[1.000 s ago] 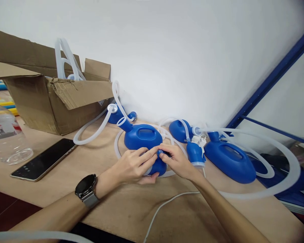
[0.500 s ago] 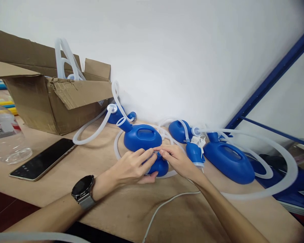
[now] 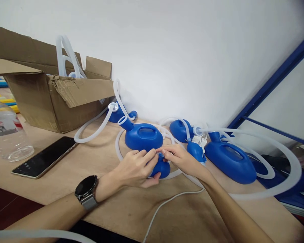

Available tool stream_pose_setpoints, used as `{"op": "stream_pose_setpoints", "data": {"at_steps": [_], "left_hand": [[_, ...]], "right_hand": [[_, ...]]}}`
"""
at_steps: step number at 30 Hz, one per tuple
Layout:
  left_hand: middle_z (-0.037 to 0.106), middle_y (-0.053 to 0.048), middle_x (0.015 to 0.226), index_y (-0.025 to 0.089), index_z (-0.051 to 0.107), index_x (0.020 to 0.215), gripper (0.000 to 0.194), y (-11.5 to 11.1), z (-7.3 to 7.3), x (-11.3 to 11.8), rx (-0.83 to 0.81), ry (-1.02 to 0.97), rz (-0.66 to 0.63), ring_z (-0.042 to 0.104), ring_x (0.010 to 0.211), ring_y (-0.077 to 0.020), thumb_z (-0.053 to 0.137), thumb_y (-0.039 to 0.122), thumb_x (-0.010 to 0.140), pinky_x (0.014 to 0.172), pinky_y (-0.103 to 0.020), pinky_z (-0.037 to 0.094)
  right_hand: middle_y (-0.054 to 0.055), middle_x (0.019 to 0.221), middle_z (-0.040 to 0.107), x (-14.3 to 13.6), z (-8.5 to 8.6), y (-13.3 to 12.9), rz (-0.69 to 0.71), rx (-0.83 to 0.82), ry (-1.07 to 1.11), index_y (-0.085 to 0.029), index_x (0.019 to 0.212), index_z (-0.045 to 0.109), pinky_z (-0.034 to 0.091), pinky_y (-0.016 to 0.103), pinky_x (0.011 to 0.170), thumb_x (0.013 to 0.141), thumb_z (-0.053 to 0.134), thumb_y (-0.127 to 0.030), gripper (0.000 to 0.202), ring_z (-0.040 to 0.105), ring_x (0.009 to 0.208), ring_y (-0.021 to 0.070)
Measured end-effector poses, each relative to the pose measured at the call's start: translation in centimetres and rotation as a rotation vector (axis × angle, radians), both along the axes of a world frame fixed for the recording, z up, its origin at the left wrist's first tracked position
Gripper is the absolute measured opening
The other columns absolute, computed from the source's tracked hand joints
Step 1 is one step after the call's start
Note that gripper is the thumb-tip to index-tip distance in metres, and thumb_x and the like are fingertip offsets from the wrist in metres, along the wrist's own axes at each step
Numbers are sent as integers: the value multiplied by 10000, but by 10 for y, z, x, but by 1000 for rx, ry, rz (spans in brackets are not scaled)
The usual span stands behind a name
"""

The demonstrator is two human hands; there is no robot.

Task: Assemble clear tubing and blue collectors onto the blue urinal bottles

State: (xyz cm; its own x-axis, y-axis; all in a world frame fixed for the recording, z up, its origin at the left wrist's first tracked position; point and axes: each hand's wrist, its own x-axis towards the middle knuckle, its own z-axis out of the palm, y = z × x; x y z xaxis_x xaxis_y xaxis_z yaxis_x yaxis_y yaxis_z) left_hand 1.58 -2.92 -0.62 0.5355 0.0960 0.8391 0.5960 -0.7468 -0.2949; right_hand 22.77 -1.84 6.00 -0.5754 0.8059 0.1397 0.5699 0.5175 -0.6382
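My left hand (image 3: 138,167) wears a watch on its wrist and is closed round a blue rounded plastic urinal cup (image 3: 163,169), with the thumb beneath it. At the cup's small top neck, the thumb and index finger of my right hand (image 3: 180,158) pinch close together. Whether a small part sits between those fingertips is hidden. Just behind the hands stands a blue urinal bottle (image 3: 144,136) with a handle opening and an uncapped, tilted neck. A second blue cup (image 3: 195,152), fitted to a whitish tube, lies to the right.
Another blue bottle (image 3: 230,163) lies at right beside a long looping tube (image 3: 292,162). More bottles stand by the wall. An open cardboard box (image 3: 35,104) holds tubes at left. In front of it are a phone (image 3: 44,157) and a clear plastic bottle (image 3: 8,135). A white cable (image 3: 164,202) crosses the table.
The view has shifted slightly. Both hands keep their hold at the blue cup, and its top neck shows a little more between the fingers.
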Motion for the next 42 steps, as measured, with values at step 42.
{"op": "stream_pose_setpoints", "data": {"at_steps": [42], "left_hand": [[784, -122, 1012, 96, 687, 1156, 419, 7, 0, -6, 95, -112, -152, 706, 699, -169, 724, 377, 847, 539, -286, 571]], "right_hand": [[85, 1146, 727, 8, 15, -6, 105, 14, -66, -212, 1317, 716, 548, 355, 872, 895, 707, -370, 451, 665, 1016, 222]]}}
